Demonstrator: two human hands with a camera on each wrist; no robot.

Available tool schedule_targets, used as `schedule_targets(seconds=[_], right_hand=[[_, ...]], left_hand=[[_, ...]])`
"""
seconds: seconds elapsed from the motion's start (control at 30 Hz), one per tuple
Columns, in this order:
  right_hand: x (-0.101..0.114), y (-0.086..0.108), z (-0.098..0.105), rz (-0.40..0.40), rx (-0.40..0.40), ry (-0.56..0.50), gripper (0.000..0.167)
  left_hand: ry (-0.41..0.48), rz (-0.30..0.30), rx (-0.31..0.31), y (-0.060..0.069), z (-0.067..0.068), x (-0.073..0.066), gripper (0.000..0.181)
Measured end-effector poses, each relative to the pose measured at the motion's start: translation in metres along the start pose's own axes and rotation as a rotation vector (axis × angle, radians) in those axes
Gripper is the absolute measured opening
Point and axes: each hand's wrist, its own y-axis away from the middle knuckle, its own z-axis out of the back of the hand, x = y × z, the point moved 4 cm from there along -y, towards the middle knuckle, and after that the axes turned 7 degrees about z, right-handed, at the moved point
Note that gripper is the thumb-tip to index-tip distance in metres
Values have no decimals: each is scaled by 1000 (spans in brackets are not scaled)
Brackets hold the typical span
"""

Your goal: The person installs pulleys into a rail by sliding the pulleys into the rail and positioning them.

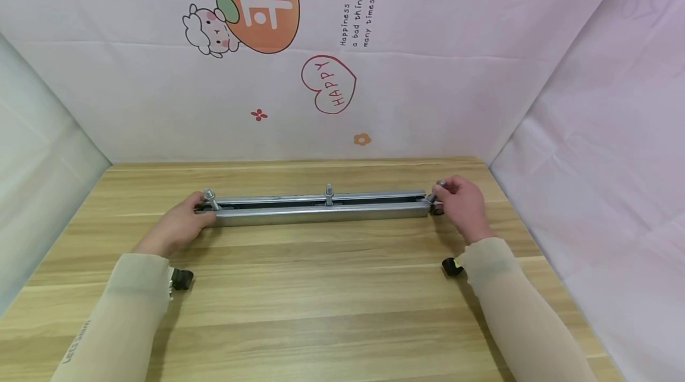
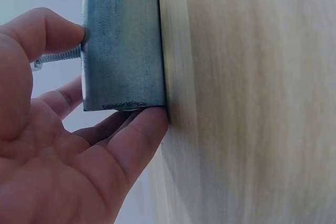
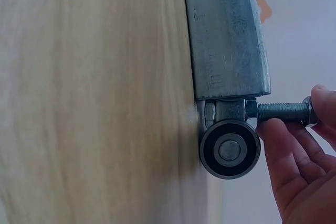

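Observation:
A metal channel rail (image 1: 321,214) lies across the wooden table with its slot facing up. My left hand (image 1: 182,221) grips its left end; in the left wrist view the thumb presses the slotted edge and other fingers sit against the end. One upright bolt (image 1: 211,199) rises from the slot beside that hand, and another bolt (image 1: 329,193) stands near mid-rail. At the right end, my right hand (image 1: 464,206) pinches the threaded bolt (image 3: 283,112) of a roller trolley. Its round wheel (image 3: 229,149) is outside the rail, while the trolley's body meets the rail's end.
The wooden table (image 1: 321,304) extends in front of the rail. A printed white cloth (image 1: 428,96) hangs behind it, with more pale cloth at both sides. Black wrist cameras, the left camera (image 1: 183,279) and the right camera (image 1: 452,267), stick out from the sleeves.

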Motion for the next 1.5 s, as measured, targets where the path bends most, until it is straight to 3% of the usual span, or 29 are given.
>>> schedule_targets(seconds=[0.37, 0.97, 1.23, 1.5], right_hand=[[9, -1, -1, 56, 45, 155, 25], [22, -3, -11, 61, 93, 149, 22], [25, -3, -13, 75, 84, 190, 22], [34, -1, -20, 116, 123, 198, 20]], left_hand=[[-6, 16, 20, 0, 0, 1, 60], [-18, 31, 35, 2, 1, 1, 63], [-4, 28, 39, 1, -1, 3, 53], [0, 33, 44, 0, 0, 1, 64]])
